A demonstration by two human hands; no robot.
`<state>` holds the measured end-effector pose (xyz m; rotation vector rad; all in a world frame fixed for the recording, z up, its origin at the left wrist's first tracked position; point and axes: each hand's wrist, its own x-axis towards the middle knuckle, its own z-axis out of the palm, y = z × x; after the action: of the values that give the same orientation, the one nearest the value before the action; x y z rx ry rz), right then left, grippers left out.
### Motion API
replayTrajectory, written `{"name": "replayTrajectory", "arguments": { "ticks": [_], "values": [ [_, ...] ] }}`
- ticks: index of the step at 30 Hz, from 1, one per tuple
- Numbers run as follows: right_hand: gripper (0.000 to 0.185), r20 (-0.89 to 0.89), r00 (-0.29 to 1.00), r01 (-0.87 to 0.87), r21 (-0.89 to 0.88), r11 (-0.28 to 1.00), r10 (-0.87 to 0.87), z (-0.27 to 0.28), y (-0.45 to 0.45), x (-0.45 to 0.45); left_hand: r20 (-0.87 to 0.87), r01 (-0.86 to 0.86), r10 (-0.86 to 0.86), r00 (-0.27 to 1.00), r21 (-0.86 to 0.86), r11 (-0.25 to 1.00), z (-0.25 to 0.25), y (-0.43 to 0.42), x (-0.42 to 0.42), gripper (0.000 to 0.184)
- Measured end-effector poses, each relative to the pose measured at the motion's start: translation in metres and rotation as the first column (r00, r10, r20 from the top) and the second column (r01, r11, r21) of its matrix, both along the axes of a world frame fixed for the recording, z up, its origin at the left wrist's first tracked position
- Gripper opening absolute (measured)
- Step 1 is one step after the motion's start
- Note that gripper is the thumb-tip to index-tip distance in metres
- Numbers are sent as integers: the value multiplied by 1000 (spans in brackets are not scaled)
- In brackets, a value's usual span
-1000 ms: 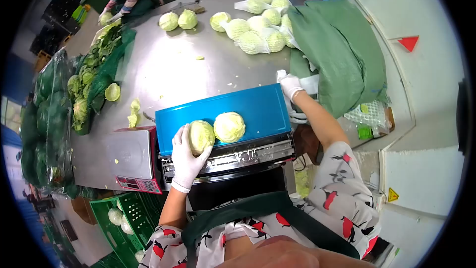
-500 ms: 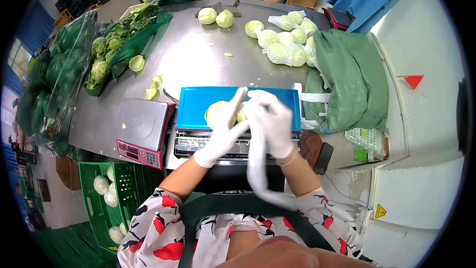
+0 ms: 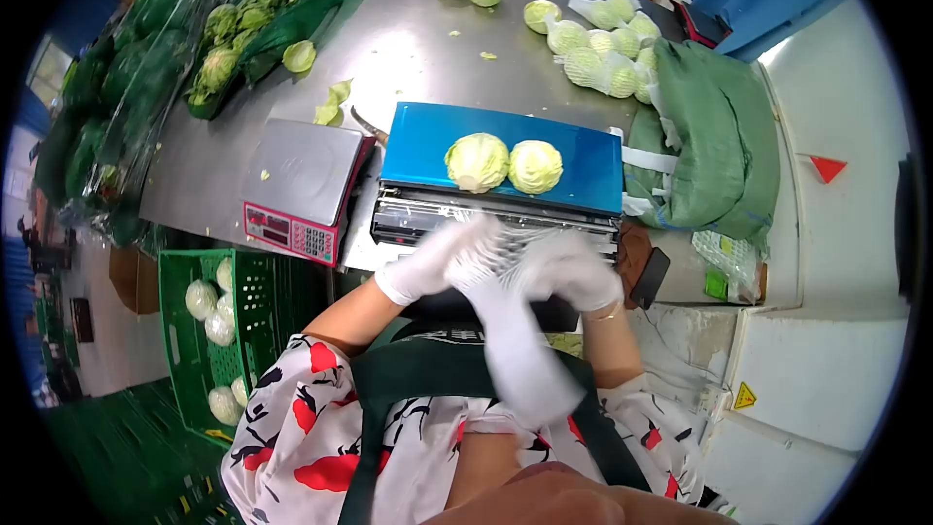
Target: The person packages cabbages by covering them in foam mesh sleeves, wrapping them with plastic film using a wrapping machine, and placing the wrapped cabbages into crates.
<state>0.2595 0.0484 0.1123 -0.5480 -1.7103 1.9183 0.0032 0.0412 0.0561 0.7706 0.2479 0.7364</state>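
Note:
Two cabbages, the left one and the right one, sit side by side on the blue top of a wrapping machine. Closer to my body, a white foam net sleeve is stretched between my gloved hands, its lower end hanging blurred over my apron. My left hand grips the sleeve's left side with closed fingers. On its other side, my right hand is closed on it too. Both hands are apart from the cabbages, and some fingertips are smeared by motion.
Left of the machine stands a scale with a red front. A green crate holds wrapped cabbages. Netted cabbages lie at the back right, beside a green sack. Leafy cabbages fill the back left. A dark phone-like object lies right.
My hands have drawn back from the cabbages toward my body and spread the sleeve open between them. Both cabbages now show uncovered. The view has tilted downward.

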Motion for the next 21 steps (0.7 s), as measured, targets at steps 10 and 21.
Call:
{"name": "replayTrajectory", "arguments": {
  "ticks": [10, 21],
  "values": [
    [16, -189, 543, 550, -656, 517, -818, -80, -46, 39, 40, -273, 302, 953, -329, 904, 46, -23, -26, 52],
    [56, 368, -24, 906, 401, 135, -929, -88, 84, -5, -705, -512, 710, 3, 608, 606, -52, 89, -13, 55]
  ]
}}
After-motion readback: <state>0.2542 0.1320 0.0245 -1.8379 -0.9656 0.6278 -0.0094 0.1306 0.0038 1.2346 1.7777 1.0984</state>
